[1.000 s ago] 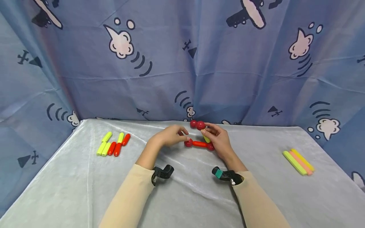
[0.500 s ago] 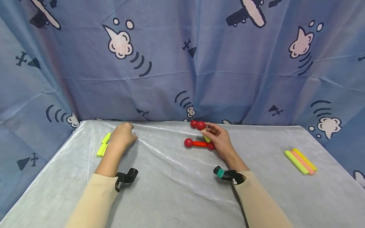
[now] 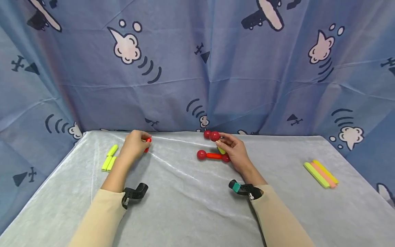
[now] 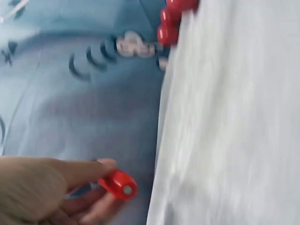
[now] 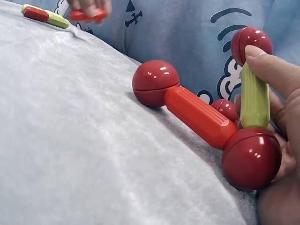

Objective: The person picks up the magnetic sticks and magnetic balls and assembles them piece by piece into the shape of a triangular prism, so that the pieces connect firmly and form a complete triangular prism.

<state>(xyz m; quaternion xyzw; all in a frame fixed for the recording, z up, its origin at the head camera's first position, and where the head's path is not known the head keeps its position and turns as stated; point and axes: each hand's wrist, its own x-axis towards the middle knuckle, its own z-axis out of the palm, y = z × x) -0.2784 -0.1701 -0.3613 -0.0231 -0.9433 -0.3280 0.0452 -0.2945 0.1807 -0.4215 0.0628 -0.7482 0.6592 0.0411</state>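
My left hand [image 3: 131, 147], above the left side of the table, pinches a short red magnetic rod [image 4: 121, 184] between thumb and fingers. A metal tip shows at the rod's end. My right hand [image 3: 237, 153] holds an upright yellow-green magnetic rod [image 5: 255, 97], its thumb near the top red ball [image 5: 253, 43]. That rod's foot meets a lower red ball [image 5: 251, 159]. From the lower ball a red rod [image 5: 201, 117] runs left to another red ball [image 5: 156, 83]. One more red ball [image 3: 207, 134] appears behind, partly covered in the right wrist view.
Several yellow-green rods [image 3: 109, 162] lie at the table's left; my left hand hides part of that group. Three longer sticks [image 3: 321, 174], yellow-green, orange and yellow, lie at the right. A patterned blue curtain [image 3: 172, 103] hangs along the far edge of the white cloth [image 3: 185, 212].
My left hand has gone from beside the joined balls to the rods at the left, and has taken up a red rod. The right hand keeps its hold in place.
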